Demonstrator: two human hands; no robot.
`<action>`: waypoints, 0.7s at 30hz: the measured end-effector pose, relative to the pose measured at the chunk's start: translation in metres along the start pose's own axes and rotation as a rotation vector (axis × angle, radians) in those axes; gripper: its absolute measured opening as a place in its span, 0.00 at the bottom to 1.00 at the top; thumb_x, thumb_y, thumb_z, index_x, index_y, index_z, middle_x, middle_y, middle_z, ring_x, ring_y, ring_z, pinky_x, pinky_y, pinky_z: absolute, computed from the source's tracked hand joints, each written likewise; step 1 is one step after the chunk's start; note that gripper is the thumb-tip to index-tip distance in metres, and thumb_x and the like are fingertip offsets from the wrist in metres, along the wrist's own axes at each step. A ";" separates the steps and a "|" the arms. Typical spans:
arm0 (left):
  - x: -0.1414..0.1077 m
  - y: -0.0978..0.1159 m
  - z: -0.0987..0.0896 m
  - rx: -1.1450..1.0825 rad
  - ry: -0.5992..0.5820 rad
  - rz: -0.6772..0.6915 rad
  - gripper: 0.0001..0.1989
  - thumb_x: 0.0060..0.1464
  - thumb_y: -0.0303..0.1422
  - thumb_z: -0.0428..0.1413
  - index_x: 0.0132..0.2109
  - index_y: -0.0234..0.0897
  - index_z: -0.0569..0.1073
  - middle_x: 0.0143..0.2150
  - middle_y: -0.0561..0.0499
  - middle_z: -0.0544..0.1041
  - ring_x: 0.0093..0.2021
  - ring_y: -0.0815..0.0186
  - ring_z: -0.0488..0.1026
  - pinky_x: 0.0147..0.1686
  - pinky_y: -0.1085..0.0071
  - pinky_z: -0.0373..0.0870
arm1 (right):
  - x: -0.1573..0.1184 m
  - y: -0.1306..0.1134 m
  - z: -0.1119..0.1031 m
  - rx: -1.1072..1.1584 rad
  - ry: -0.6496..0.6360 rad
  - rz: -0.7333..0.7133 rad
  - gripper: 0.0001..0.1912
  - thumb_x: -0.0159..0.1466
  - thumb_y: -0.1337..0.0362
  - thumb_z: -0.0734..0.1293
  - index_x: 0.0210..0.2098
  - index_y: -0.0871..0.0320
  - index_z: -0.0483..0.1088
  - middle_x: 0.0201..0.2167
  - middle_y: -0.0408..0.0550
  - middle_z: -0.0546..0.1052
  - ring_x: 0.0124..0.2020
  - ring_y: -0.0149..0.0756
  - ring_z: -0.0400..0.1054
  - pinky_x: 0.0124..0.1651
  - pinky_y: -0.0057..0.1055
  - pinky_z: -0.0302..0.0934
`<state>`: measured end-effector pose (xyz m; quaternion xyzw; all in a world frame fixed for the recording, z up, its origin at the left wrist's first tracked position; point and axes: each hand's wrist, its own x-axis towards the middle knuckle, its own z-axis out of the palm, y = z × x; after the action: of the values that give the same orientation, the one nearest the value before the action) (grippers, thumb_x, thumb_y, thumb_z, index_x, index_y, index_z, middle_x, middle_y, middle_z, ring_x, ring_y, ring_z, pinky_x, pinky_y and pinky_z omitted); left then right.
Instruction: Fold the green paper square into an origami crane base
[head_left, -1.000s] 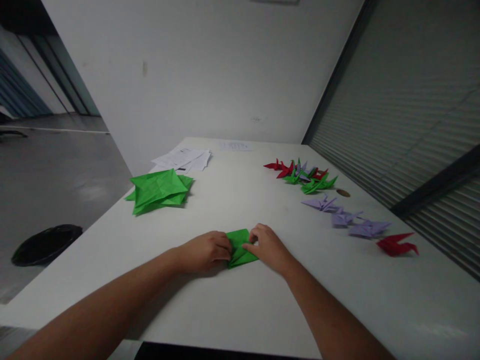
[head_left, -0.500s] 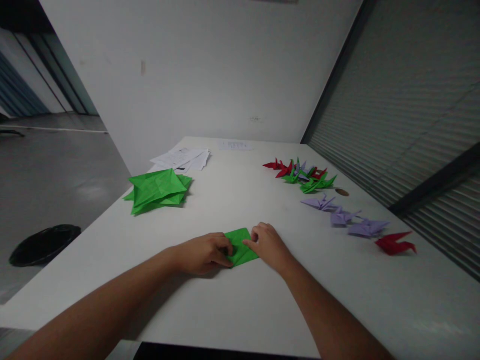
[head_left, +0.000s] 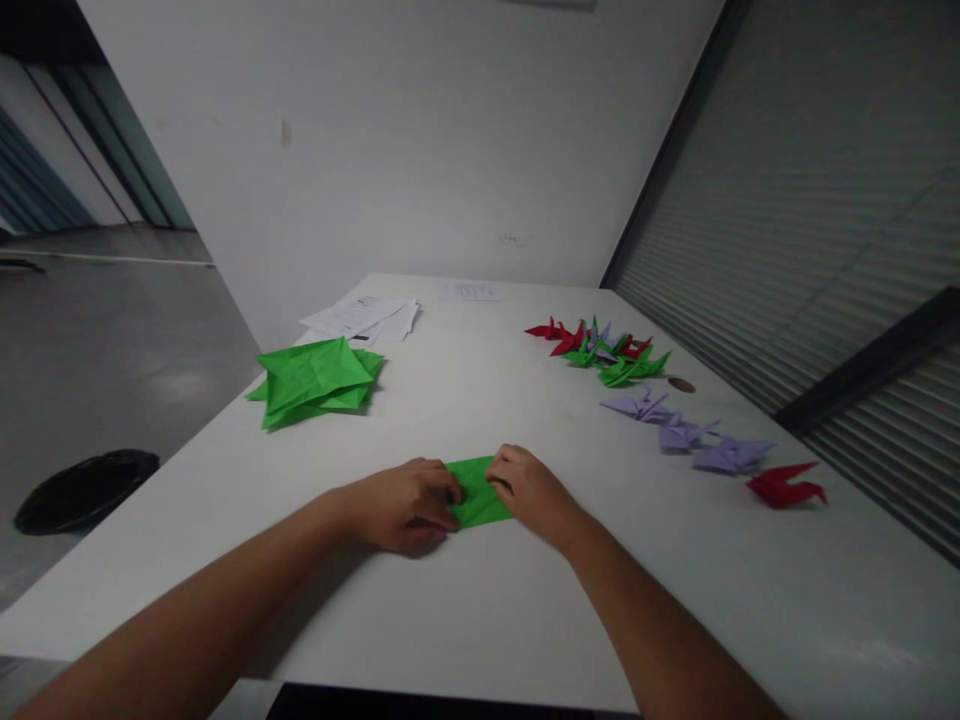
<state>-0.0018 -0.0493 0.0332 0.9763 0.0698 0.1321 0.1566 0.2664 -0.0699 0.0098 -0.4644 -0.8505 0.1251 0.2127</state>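
Toward the front edge of the white worktop, the left hand, fingers parted, apparently steadies green paper that the right hand clamps

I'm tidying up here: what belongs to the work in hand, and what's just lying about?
Seemingly involved:
green paper touched by left hand and right hand
stacked green papers, probably
origami cranes, probably

Apparently lying about:
printed sheets
black bin

Left forearm and right forearm are bare, angled inward. Left hand lies palm down, fingers curled; right hand sits opposite, near it, fingers bent.
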 end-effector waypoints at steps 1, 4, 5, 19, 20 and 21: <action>-0.001 -0.001 -0.001 0.004 0.002 -0.004 0.11 0.59 0.33 0.62 0.48 0.43 0.82 0.51 0.41 0.76 0.51 0.54 0.74 0.58 0.55 0.67 | 0.000 -0.001 -0.001 0.002 -0.023 -0.014 0.12 0.63 0.80 0.68 0.34 0.57 0.78 0.35 0.46 0.74 0.40 0.37 0.68 0.45 0.32 0.62; -0.002 -0.002 -0.002 0.011 0.001 -0.012 0.11 0.58 0.38 0.63 0.47 0.42 0.82 0.51 0.41 0.76 0.52 0.53 0.74 0.59 0.54 0.67 | -0.001 -0.002 -0.003 0.002 -0.051 -0.023 0.12 0.64 0.79 0.67 0.35 0.58 0.79 0.35 0.47 0.75 0.39 0.37 0.69 0.45 0.33 0.62; -0.002 -0.001 -0.002 0.012 0.005 -0.011 0.11 0.58 0.39 0.64 0.47 0.42 0.82 0.52 0.41 0.76 0.53 0.53 0.74 0.59 0.54 0.67 | -0.001 -0.002 -0.004 0.002 -0.051 -0.028 0.12 0.65 0.78 0.67 0.35 0.58 0.80 0.35 0.47 0.75 0.40 0.38 0.69 0.47 0.34 0.63; -0.004 -0.019 0.015 -0.017 0.220 -0.222 0.24 0.58 0.19 0.53 0.61 0.35 0.73 0.54 0.39 0.78 0.54 0.56 0.75 0.55 0.60 0.75 | 0.000 0.008 0.002 0.022 -0.096 -0.082 0.13 0.65 0.77 0.68 0.39 0.57 0.82 0.41 0.51 0.80 0.44 0.40 0.71 0.50 0.37 0.66; -0.004 -0.021 0.017 -0.035 0.239 -0.221 0.25 0.57 0.18 0.52 0.60 0.34 0.74 0.53 0.39 0.79 0.53 0.57 0.76 0.54 0.60 0.76 | -0.001 0.008 0.003 0.051 -0.104 -0.080 0.14 0.65 0.78 0.67 0.40 0.57 0.82 0.42 0.51 0.80 0.45 0.39 0.72 0.51 0.36 0.66; -0.004 -0.022 0.018 -0.048 0.254 -0.220 0.25 0.56 0.17 0.51 0.59 0.34 0.74 0.51 0.40 0.79 0.52 0.58 0.76 0.53 0.61 0.76 | -0.001 0.007 0.003 0.077 -0.112 -0.081 0.15 0.65 0.78 0.66 0.41 0.57 0.82 0.43 0.51 0.80 0.45 0.39 0.72 0.51 0.35 0.66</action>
<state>-0.0022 -0.0347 0.0087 0.9341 0.1924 0.2383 0.1835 0.2706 -0.0669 0.0041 -0.4133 -0.8738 0.1749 0.1874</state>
